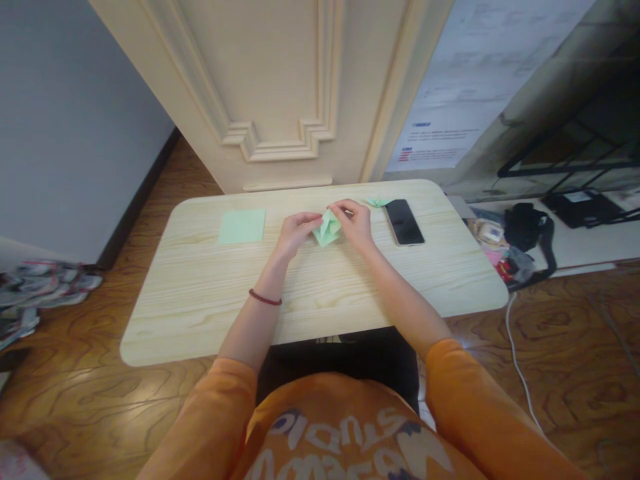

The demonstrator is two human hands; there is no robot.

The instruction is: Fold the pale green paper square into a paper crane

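A partly folded sheet of light green paper [327,230] is held up between both hands over the middle of the small table. My left hand [299,231] pinches its left edge with thumb and fingertips. At the top right corner, my right hand [356,223] grips the paper between thumb and fingers. To the left lies a flat square of the same green paper [243,227]. A small folded green paper shape [379,202] rests on the right, touching or close to the top of a dark-screened phone [404,222].
The pale wood-grain table [200,300] has rounded corners and stands against a cream moulded panel [280,80]. Right of it, a low shelf holds a bag of small items [505,250] and a black strap. A white cable [515,353] runs down to the wooden floor.
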